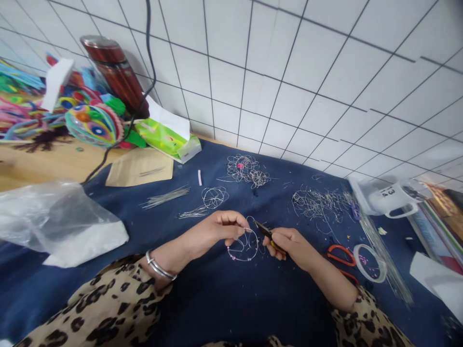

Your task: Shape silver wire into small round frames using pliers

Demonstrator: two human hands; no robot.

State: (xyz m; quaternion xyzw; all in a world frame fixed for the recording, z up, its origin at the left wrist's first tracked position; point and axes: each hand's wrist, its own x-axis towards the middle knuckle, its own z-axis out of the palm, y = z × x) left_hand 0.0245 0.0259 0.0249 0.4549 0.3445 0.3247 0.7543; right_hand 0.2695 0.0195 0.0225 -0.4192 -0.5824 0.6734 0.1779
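My left hand [227, 226] pinches a thin silver wire ring [258, 246] strung with small pink beads along its lower edge. Loops of wire curl inside and above the ring. In my right hand [285, 243] is a pair of pliers [266, 230], dark at the jaws and yellowish at the handle. Their tip points up and left, close to a wire loop over the ring; whether it touches the wire I cannot tell. Left of the ring lie a coil of wire [214, 197], a small bundle of wire pieces [194, 212] and straight wires [166, 196].
Tangled wire [318, 202] and wire flowers [246, 171] lie on the dark blue cloth [289, 308]. Red-handled pliers [341, 255], a round dish [385, 274] of pink beads and a white mug [398, 197] are at right. A plastic bag [61, 217] and red thermos [115, 72] are at left.
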